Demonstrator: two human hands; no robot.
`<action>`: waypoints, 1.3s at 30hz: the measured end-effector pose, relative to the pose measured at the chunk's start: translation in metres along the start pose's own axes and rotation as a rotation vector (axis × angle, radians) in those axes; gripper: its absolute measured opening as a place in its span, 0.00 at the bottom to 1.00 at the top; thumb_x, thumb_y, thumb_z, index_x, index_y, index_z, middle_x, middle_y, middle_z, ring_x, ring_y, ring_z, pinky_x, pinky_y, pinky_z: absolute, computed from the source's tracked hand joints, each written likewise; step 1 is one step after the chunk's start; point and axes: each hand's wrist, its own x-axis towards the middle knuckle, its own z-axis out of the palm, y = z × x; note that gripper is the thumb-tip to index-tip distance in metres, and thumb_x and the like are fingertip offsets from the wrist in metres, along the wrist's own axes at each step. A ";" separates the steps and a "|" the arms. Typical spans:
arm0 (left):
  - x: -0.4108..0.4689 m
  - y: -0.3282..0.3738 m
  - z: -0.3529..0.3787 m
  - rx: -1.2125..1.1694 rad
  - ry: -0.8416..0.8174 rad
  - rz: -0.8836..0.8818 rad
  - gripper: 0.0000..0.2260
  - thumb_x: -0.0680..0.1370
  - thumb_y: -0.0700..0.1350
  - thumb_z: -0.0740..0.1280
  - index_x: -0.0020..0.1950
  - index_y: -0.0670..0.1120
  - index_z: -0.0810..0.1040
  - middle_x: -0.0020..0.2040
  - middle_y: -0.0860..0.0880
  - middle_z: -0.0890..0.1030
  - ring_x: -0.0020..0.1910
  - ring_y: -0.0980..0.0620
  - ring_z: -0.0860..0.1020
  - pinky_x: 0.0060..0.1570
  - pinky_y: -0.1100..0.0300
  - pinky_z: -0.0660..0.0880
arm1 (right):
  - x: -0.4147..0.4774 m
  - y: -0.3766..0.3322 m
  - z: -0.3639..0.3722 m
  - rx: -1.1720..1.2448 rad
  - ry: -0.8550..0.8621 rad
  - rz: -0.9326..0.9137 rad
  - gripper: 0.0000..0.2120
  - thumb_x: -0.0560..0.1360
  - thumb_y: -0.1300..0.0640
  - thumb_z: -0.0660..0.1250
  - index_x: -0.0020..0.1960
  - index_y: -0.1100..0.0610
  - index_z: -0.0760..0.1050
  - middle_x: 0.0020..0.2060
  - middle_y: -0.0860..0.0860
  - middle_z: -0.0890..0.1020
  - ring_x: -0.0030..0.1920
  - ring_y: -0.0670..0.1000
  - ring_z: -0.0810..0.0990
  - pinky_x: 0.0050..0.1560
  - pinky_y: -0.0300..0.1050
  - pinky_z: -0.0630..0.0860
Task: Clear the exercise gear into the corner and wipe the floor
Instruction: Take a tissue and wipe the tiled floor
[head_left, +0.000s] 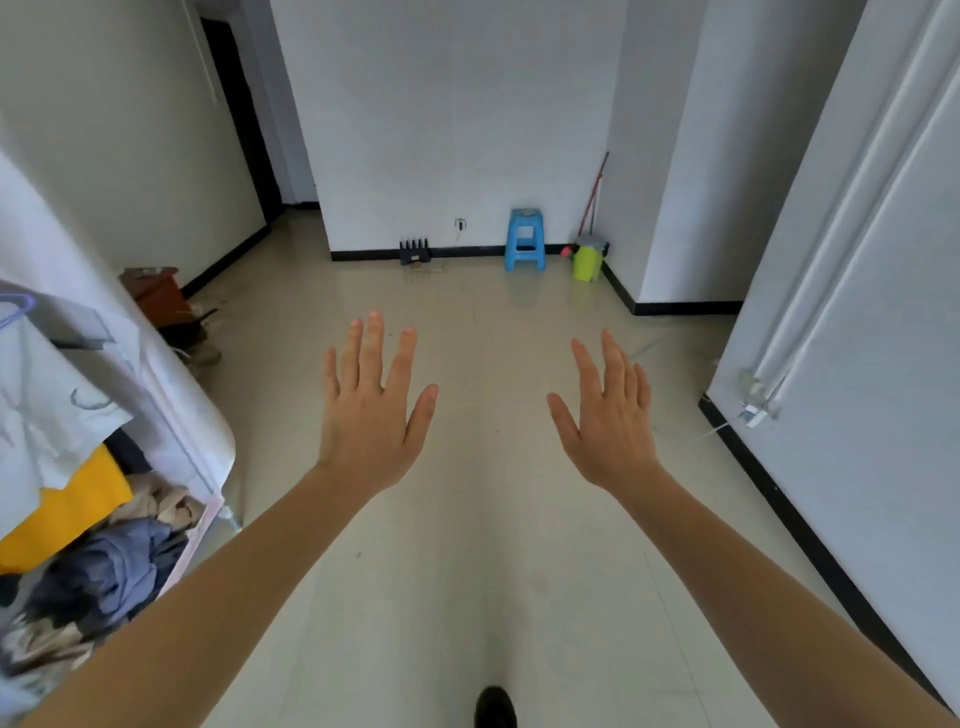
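Both bare arms reached forward above a pale tiled floor (493, 545), the left hand (371, 415) and right hand (610, 421) held backs up, fingers straight and spread, gripping nothing. In the far corner beyond the right hand, a blue stool (524, 239) stood against the white wall near a green bin (589, 262), and a red-handled pole (596, 192) leaned behind the bin.

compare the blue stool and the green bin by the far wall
The blue stool stands on open legs; the green bin is a closed tub with a grey lid. The stool is taller and out along the wall; the bin sits in the corner. Both stand upright on the floor.
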 end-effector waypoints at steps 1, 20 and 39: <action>0.023 -0.007 0.022 0.003 0.002 0.005 0.28 0.83 0.57 0.52 0.78 0.43 0.60 0.78 0.35 0.57 0.77 0.35 0.56 0.71 0.35 0.58 | 0.024 0.007 0.019 -0.004 0.008 0.007 0.32 0.83 0.39 0.51 0.81 0.52 0.48 0.80 0.59 0.48 0.79 0.61 0.52 0.78 0.61 0.50; 0.493 -0.212 0.401 0.009 -0.008 -0.087 0.28 0.82 0.58 0.49 0.80 0.46 0.56 0.79 0.36 0.52 0.78 0.35 0.51 0.73 0.35 0.55 | 0.594 0.060 0.335 -0.010 0.028 -0.020 0.33 0.82 0.38 0.49 0.81 0.52 0.48 0.81 0.59 0.47 0.80 0.61 0.49 0.78 0.61 0.49; 1.009 -0.283 0.828 -0.060 -0.081 0.051 0.28 0.83 0.59 0.47 0.80 0.47 0.54 0.80 0.39 0.49 0.79 0.39 0.49 0.73 0.37 0.55 | 1.101 0.252 0.620 -0.044 0.082 0.153 0.34 0.81 0.39 0.52 0.81 0.55 0.54 0.79 0.61 0.54 0.78 0.63 0.56 0.76 0.63 0.56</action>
